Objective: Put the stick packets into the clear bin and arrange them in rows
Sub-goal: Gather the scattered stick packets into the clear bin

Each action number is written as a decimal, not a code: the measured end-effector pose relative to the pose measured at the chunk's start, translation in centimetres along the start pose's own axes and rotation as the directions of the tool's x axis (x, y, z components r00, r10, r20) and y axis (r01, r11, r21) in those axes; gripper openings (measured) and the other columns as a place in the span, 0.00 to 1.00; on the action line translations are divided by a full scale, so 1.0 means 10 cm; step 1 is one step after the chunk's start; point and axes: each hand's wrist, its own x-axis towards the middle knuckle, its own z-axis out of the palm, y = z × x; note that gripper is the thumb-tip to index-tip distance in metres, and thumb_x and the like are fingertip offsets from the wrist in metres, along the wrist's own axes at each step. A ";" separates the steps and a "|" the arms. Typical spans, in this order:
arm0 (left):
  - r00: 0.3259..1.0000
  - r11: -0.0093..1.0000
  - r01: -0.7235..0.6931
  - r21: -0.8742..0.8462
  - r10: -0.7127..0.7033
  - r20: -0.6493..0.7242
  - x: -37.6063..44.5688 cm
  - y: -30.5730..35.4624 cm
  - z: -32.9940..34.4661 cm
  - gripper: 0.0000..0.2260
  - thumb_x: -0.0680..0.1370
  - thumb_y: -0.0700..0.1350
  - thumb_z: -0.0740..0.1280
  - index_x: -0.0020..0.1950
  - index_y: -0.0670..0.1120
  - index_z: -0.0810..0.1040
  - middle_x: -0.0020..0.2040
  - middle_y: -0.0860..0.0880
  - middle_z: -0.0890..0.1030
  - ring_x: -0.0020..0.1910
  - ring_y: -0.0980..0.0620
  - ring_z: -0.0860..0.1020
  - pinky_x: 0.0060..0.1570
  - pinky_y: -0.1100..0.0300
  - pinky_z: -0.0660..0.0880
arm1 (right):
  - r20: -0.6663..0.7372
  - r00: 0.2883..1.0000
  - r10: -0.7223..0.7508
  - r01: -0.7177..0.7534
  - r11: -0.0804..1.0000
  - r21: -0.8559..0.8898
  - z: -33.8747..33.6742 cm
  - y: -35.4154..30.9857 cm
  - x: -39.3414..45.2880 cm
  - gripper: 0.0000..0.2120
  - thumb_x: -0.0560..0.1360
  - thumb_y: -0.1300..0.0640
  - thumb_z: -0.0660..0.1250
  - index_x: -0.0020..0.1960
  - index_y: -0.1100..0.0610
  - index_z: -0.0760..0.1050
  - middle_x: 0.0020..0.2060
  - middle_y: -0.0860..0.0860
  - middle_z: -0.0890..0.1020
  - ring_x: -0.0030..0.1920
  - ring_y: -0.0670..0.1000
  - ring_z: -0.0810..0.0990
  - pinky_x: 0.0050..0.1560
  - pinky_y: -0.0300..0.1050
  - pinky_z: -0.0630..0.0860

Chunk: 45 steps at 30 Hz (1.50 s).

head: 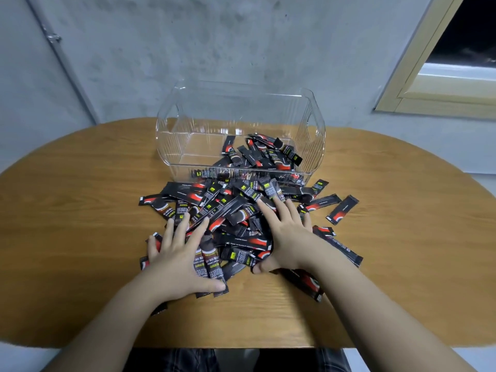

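Observation:
A heap of several black-and-red stick packets point(233, 208) lies on the wooden table, just in front of the clear bin point(174, 135). More stick packets in the bin point(264, 154) lie jumbled in its right half; its left half shows bare floor. My left hand point(177, 251) lies flat on the left side of the heap, fingers spread and straight. My right hand point(287, 234) lies flat on the right side of the heap, fingers spread, thumb toward the middle. Neither hand grips a packet.
The oval wooden table point(80, 210) carries everything; its near edge is close to my body. A few stray packets point(342, 209) lie to the right of the heap. A grey wall stands behind the bin, with a window frame point(429, 84) at the upper right.

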 end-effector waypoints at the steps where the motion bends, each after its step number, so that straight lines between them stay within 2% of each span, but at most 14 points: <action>1: 0.999 1.000 -0.019 -0.013 0.019 -0.030 0.03 -0.01 0.02 0.55 0.57 0.76 0.63 0.72 0.65 0.31 0.75 0.55 0.32 0.75 0.49 0.33 0.71 0.42 0.39 | 0.000 1.000 -0.006 0.006 1.000 0.016 0.00 0.00 0.02 0.62 0.60 0.35 0.76 0.76 0.42 0.33 0.76 0.50 0.36 0.75 0.56 0.33 0.72 0.66 0.40; 5: 0.979 0.992 -0.108 -0.071 0.094 -0.180 0.07 -0.07 0.03 0.50 0.56 0.76 0.53 0.75 0.63 0.41 0.75 0.58 0.50 0.74 0.53 0.46 0.69 0.50 0.48 | -0.066 0.997 -0.040 0.043 0.998 0.050 0.04 0.02 0.06 0.54 0.62 0.36 0.74 0.76 0.41 0.43 0.75 0.51 0.50 0.76 0.56 0.43 0.74 0.61 0.47; 8: 0.959 0.974 -0.156 -0.165 0.109 -0.261 0.09 -0.08 0.02 0.46 0.61 0.72 0.62 0.75 0.62 0.48 0.71 0.60 0.60 0.70 0.55 0.55 0.65 0.54 0.55 | -0.147 0.987 -0.061 0.067 0.997 0.039 0.06 0.04 0.07 0.47 0.64 0.38 0.72 0.75 0.40 0.50 0.69 0.52 0.59 0.72 0.57 0.53 0.72 0.56 0.54; 11: 0.947 0.925 -0.180 -0.334 0.072 -0.312 0.10 -0.06 -0.01 0.41 0.68 0.59 0.73 0.74 0.63 0.51 0.65 0.62 0.65 0.68 0.56 0.61 0.64 0.54 0.60 | -0.221 0.973 -0.073 0.086 0.995 0.050 0.07 0.06 0.08 0.40 0.66 0.43 0.70 0.74 0.43 0.57 0.63 0.53 0.65 0.66 0.56 0.60 0.66 0.51 0.61; 17: 0.938 0.792 -0.220 -0.569 0.012 -0.345 0.12 -0.05 -0.04 0.32 0.71 0.48 0.74 0.64 0.70 0.60 0.54 0.69 0.70 0.50 0.54 0.76 0.49 0.56 0.72 | -0.257 0.963 -0.076 0.108 0.988 0.111 0.08 0.12 0.09 0.29 0.72 0.50 0.69 0.70 0.45 0.65 0.58 0.53 0.72 0.61 0.55 0.68 0.60 0.49 0.68; 21: 0.912 0.693 -0.294 -0.658 -0.003 -0.411 0.21 -0.07 -0.06 0.27 0.73 0.42 0.73 0.54 0.72 0.66 0.49 0.68 0.74 0.48 0.64 0.74 0.50 0.61 0.71 | -0.295 0.951 -0.097 0.143 0.980 0.140 0.05 0.17 0.12 0.23 0.75 0.55 0.68 0.69 0.50 0.69 0.60 0.52 0.75 0.62 0.54 0.71 0.58 0.46 0.69; 27: 0.902 0.523 -0.347 -0.779 -0.043 -0.430 0.38 -0.06 -0.20 0.22 0.74 0.34 0.69 0.48 0.63 0.76 0.42 0.63 0.80 0.42 0.63 0.77 0.49 0.62 0.71 | -0.384 0.923 -0.037 0.184 0.917 0.354 -0.04 0.24 0.16 0.20 0.73 0.61 0.69 0.63 0.50 0.74 0.55 0.51 0.81 0.56 0.52 0.77 0.56 0.46 0.72; 33: 0.839 0.487 -0.452 -0.747 -0.053 -0.542 0.54 0.03 -0.60 0.21 0.74 0.33 0.68 0.48 0.62 0.76 0.38 0.61 0.79 0.37 0.59 0.76 0.46 0.61 0.73 | -0.452 0.892 0.017 0.247 0.819 0.517 -0.40 0.20 0.13 0.20 0.73 0.66 0.67 0.43 0.40 0.70 0.33 0.33 0.78 0.37 0.32 0.74 0.37 0.26 0.66; 36: 0.798 0.475 -0.509 -0.718 -0.051 -0.600 0.67 0.14 -0.89 0.18 0.75 0.33 0.67 0.50 0.58 0.73 0.37 0.56 0.78 0.32 0.56 0.77 0.45 0.59 0.75 | -0.483 0.874 0.055 0.258 0.790 0.557 -0.63 0.14 0.21 0.15 0.74 0.63 0.67 0.41 0.43 0.69 0.31 0.40 0.77 0.33 0.37 0.74 0.33 0.31 0.66; 38: 0.784 0.516 -0.503 -0.693 -0.066 -0.618 0.84 0.26 -1.08 0.15 0.76 0.34 0.66 0.51 0.55 0.72 0.41 0.55 0.77 0.31 0.60 0.78 0.43 0.69 0.73 | -0.487 0.868 0.095 0.233 0.789 0.569 -0.80 0.11 0.35 0.09 0.74 0.62 0.66 0.42 0.48 0.71 0.34 0.46 0.78 0.34 0.46 0.75 0.34 0.41 0.68; 40: 0.799 0.585 -0.444 -0.679 -0.085 -0.596 1.03 0.40 -1.23 0.12 0.77 0.37 0.65 0.57 0.50 0.72 0.45 0.54 0.77 0.33 0.62 0.78 0.45 0.71 0.72 | -0.474 0.868 0.150 0.168 0.809 0.564 -0.92 0.11 0.55 0.06 0.74 0.59 0.67 0.47 0.50 0.72 0.39 0.49 0.80 0.38 0.51 0.77 0.36 0.43 0.70; 41: 0.820 0.586 -0.407 -0.701 -0.105 -0.563 1.13 0.46 -1.28 0.12 0.78 0.38 0.64 0.61 0.48 0.71 0.49 0.53 0.77 0.35 0.60 0.78 0.50 0.65 0.74 | -0.473 0.864 0.173 0.144 0.815 0.561 -0.96 0.12 0.66 0.09 0.74 0.56 0.69 0.53 0.51 0.73 0.44 0.50 0.81 0.43 0.52 0.79 0.39 0.43 0.71; 43: 0.896 0.563 -0.293 -0.773 -0.119 -0.427 1.29 0.54 -1.33 0.20 0.80 0.43 0.63 0.71 0.48 0.64 0.64 0.50 0.74 0.48 0.54 0.80 0.62 0.49 0.72 | -0.458 0.863 0.213 0.112 0.804 0.584 -1.00 0.14 0.84 0.25 0.73 0.50 0.72 0.67 0.53 0.68 0.58 0.52 0.80 0.57 0.55 0.77 0.51 0.45 0.73; 45: 0.957 0.663 -0.173 -0.728 -0.061 -0.283 1.35 0.58 -1.33 0.29 0.80 0.49 0.61 0.77 0.52 0.51 0.76 0.50 0.58 0.70 0.47 0.67 0.70 0.45 0.60 | -0.428 0.871 0.242 0.093 0.774 0.627 -0.99 0.13 0.94 0.41 0.71 0.48 0.73 0.76 0.54 0.55 0.68 0.55 0.72 0.66 0.56 0.72 0.62 0.48 0.69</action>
